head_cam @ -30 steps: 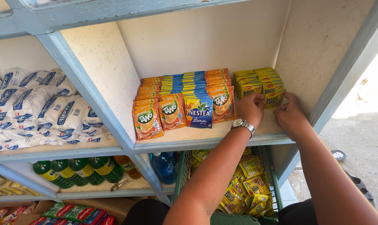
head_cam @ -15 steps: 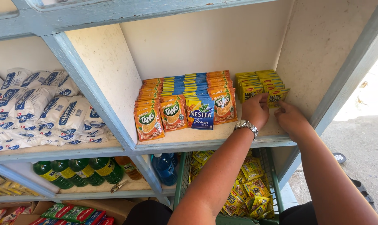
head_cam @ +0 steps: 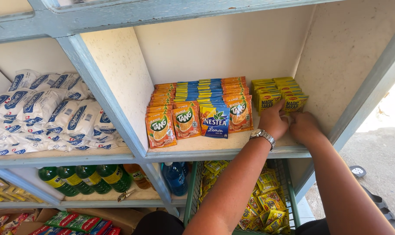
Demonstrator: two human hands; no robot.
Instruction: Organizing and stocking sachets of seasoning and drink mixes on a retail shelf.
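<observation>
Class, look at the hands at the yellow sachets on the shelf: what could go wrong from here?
1. The two rows of small yellow sachets stand upright; a nudge from the left hand or right hand might topple them.
2. The left forearm lies close to the orange drink-powder sachets and could knock them over.

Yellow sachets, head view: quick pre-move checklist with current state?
1. Both hands at the yellow sachets: ok. Left hand touches the front left packet, right hand sits beside the right row.
2. Firm hold on a packet: cannot tell, the fingers are hidden behind the hands.
3. Yellow rows upright: ok, two rows stand in line.
4. Orange sachets and blue sachets undisturbed: ok, apart from the hands.
5. Free shelf board in front of the rows: ok.
6. Wristwatch clear of the packets: ok.
</observation>
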